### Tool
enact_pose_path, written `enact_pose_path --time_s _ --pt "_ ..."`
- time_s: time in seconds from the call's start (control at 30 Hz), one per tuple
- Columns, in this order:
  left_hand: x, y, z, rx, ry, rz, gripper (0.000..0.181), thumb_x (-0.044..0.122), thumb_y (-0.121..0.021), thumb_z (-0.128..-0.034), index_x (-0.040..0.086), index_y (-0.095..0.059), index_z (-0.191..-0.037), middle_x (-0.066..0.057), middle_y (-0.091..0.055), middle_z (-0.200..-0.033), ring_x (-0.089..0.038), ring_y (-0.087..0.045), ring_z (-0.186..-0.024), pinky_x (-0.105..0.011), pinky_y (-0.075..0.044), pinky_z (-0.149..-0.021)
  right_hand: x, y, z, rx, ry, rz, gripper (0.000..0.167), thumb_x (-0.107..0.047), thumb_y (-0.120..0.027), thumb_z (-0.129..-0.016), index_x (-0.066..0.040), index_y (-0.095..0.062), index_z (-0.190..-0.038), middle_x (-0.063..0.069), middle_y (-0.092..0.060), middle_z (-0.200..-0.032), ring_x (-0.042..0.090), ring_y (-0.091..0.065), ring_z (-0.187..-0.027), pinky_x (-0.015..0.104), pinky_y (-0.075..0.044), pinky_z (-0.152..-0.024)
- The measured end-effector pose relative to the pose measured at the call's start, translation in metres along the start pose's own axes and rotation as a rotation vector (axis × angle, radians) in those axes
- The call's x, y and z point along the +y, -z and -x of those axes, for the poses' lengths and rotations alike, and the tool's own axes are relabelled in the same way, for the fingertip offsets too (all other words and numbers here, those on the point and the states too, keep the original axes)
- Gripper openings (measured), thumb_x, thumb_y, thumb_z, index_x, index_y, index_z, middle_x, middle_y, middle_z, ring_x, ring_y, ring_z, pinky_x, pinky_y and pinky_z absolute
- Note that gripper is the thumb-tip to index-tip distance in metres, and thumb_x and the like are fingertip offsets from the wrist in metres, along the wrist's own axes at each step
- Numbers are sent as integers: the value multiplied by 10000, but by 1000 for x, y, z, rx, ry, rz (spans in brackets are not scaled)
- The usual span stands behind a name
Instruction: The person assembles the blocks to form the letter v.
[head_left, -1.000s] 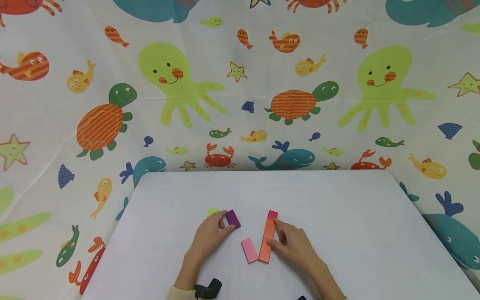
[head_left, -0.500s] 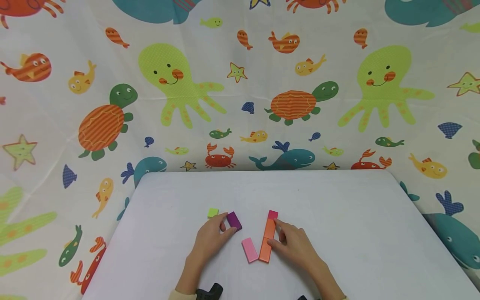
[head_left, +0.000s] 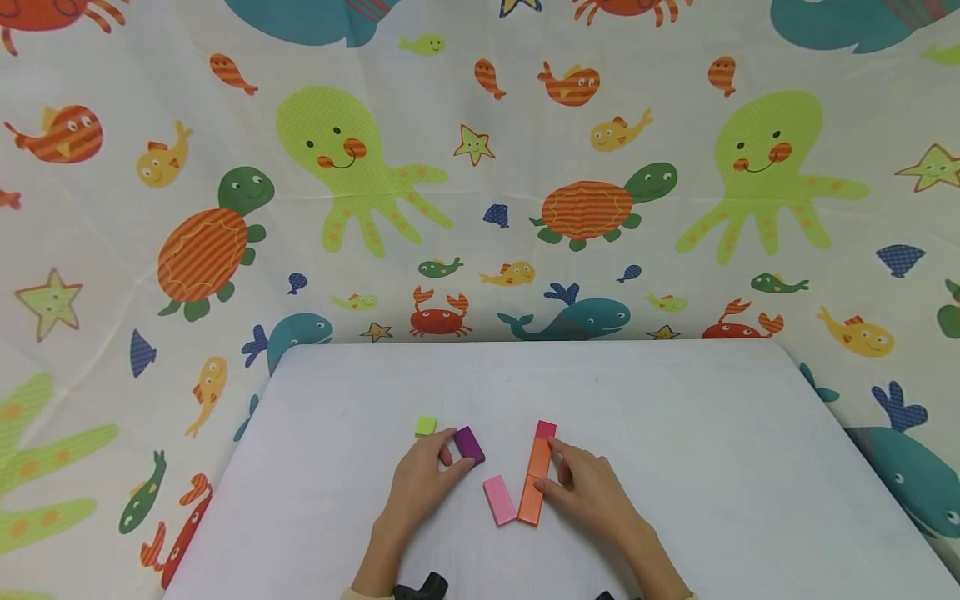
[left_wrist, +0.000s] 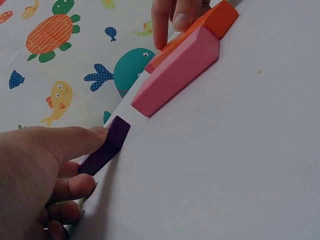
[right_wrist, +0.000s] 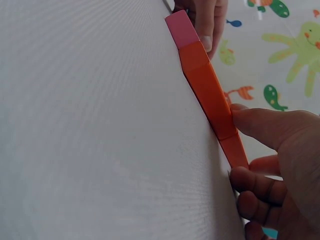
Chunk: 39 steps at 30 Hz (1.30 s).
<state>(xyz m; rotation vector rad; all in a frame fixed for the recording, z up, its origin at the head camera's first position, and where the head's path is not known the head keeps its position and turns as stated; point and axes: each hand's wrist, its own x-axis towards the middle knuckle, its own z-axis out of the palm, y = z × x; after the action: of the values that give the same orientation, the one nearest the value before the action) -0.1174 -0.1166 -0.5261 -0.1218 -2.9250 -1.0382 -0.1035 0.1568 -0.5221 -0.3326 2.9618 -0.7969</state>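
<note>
The head view shows the left hand (head_left: pixel 424 481), beyond and left of the pink block (head_left: pixel 499 501), pinching the purple block (head_left: pixel 469 446) near its ends between thumb and forefinger, a hold that probably suits turning it flat. Just right of the pink block, the right hand (head_left: pixel 594 493), thumb and forefinger spread and gripping nothing, touches the outer side of the two orange blocks (head_left: pixel 530 502), seemingly steadying them in line with the red block (head_left: pixel 546 430); its other fingers are hidden from above, and a black wrist device (head_left: pixel 423 587) nearer than the pink block is cut off.

Pink block (head_left: pixel 499 501) on a white bench (head_left: pixel 720 467)
Left hand (head_left: pixel 423 477) pinches purple block (head_left: pixel 470 444); right hand (head_left: pixel 596 487) touches orange blocks (head_left: pixel 536 462).
</note>
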Motion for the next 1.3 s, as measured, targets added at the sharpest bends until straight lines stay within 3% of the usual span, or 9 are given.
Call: enact_pose_path --time_s 0.83,1.3 --pt "-4 -4 4 38 -7 75 559 376 -786 -837 79 -652 -1292 94 -538 -756 -65 -421 -746 -217 -349 -659 0 0 -1 -5 -11 -23 667 -457 -770 -842 -134 -588 -1397 -143 -442 -682 6 -389 -614 210 -344 -610" --pt "-3 -3 6 21 -4 104 555 371 -799 -820 79 -660 -1272 94 -536 -764 -78 -416 -780 -222 -346 -671 0 0 -2 -4 -10 -19 672 -464 -764 -846 -137 -583 -1404 -149 -443 -682 6 -387 -618 213 -340 -620"
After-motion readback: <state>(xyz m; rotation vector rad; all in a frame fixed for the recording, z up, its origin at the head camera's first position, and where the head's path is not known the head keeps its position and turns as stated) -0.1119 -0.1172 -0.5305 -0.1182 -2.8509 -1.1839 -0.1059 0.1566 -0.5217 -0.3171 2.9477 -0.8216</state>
